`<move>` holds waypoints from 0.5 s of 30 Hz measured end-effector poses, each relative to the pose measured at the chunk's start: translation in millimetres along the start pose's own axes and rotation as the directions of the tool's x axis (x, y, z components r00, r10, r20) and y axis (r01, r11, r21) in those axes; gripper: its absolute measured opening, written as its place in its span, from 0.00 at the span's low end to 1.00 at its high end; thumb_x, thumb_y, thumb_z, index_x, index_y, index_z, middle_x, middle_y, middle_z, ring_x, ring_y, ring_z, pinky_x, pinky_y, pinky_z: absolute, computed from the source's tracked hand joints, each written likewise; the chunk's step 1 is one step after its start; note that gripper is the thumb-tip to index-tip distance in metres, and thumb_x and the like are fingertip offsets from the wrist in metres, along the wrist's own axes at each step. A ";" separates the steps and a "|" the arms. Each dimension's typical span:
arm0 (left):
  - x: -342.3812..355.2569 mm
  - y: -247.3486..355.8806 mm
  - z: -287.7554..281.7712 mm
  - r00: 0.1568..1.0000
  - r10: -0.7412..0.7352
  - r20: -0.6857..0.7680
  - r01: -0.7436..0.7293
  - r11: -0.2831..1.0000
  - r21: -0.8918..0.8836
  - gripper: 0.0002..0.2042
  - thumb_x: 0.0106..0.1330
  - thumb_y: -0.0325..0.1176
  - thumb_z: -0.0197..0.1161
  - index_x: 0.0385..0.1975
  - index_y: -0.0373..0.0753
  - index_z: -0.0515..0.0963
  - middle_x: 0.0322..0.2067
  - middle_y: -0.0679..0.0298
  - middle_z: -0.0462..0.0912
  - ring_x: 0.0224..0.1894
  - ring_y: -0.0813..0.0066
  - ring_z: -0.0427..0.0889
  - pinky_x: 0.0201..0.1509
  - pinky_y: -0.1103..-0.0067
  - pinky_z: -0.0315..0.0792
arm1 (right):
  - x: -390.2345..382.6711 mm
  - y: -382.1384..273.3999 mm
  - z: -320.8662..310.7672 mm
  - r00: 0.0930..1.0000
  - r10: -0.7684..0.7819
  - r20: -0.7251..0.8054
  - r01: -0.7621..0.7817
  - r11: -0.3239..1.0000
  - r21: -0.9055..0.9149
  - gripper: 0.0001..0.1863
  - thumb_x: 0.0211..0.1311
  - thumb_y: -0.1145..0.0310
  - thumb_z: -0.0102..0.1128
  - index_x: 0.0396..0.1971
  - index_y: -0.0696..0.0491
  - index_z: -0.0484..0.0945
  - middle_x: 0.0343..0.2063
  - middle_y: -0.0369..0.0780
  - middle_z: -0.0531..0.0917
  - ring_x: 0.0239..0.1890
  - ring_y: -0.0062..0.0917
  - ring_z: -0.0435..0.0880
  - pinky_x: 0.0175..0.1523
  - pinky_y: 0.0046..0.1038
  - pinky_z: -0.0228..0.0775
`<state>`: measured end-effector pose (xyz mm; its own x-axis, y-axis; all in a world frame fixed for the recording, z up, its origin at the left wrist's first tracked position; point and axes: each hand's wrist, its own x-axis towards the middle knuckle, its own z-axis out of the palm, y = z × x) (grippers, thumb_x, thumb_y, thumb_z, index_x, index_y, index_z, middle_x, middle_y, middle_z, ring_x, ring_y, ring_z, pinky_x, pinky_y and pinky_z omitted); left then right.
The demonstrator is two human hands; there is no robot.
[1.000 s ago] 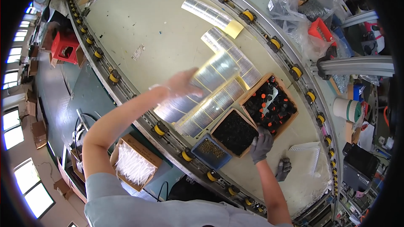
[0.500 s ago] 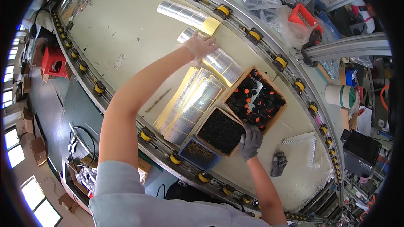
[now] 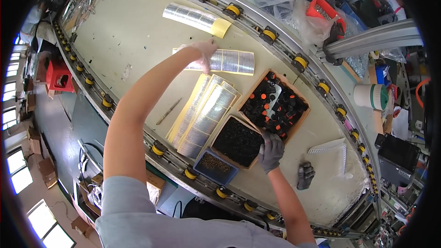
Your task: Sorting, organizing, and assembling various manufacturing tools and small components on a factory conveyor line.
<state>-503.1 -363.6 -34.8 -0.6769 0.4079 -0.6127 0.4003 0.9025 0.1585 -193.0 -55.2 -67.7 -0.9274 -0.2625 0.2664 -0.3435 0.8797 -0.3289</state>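
My left hand, in a thin see-through glove, spans a silver label sheet on the table, thumb at its near edge and fingers at its far edge. Beyond it lies another silver sheet with a yellow end. Several overlapping silver sheets with yellow backing lie nearer me. My right hand, in a grey glove, is closed beside the box of small black parts; what its fingers hold, if anything, is hidden. The box of black and orange parts adjoins it.
A blue tray of small brass-coloured pieces sits at the near edge. A pen-like stick lies left of the sheets. A loose grey glove and a white comb-like strip lie right. Rails with yellow rollers border the table.
My left hand has moved left, and the silver sheet under it has turned from slanting to nearly level. My right hand stays beside the box of small black parts. The whole view has shifted slightly.
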 end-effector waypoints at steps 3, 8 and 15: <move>-8.6 -13.0 -2.2 1.000 -0.030 0.005 0.030 0.994 -0.104 0.40 0.36 0.38 0.75 0.55 0.38 0.66 0.50 0.51 0.70 0.53 0.53 0.73 0.54 0.66 0.71 | 0.8 -1.8 -1.9 1.000 0.020 0.023 -0.021 1.000 0.009 0.22 0.63 0.61 0.40 0.52 0.54 0.71 0.45 0.46 0.75 0.47 0.40 0.75 0.55 0.40 0.64; -57.5 -15.3 -20.8 0.921 -0.323 -0.220 0.103 0.745 -0.659 0.27 0.50 0.30 0.65 0.52 0.31 0.66 0.49 0.52 0.76 0.49 0.59 0.77 0.55 0.68 0.70 | -1.0 2.1 -2.6 1.000 0.009 0.006 -0.009 1.000 0.022 0.22 0.63 0.61 0.40 0.53 0.54 0.71 0.47 0.45 0.75 0.48 0.40 0.74 0.56 0.41 0.64; -178.3 31.2 21.8 0.853 -0.475 0.218 -0.034 -0.467 -0.884 0.12 0.57 0.30 0.64 0.39 0.39 0.72 0.36 0.64 0.77 0.36 0.75 0.76 0.46 0.77 0.73 | -2.7 4.5 -2.4 1.000 0.018 -0.010 -0.017 1.000 0.015 0.21 0.62 0.63 0.44 0.53 0.52 0.71 0.47 0.44 0.75 0.49 0.40 0.73 0.58 0.40 0.63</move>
<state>-356.4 -411.1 62.5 -0.6325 -0.1107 -0.7666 -0.7097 -0.3134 0.6309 -191.6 -49.6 -67.7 -0.9318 -0.2432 0.2694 -0.3295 0.8779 -0.3473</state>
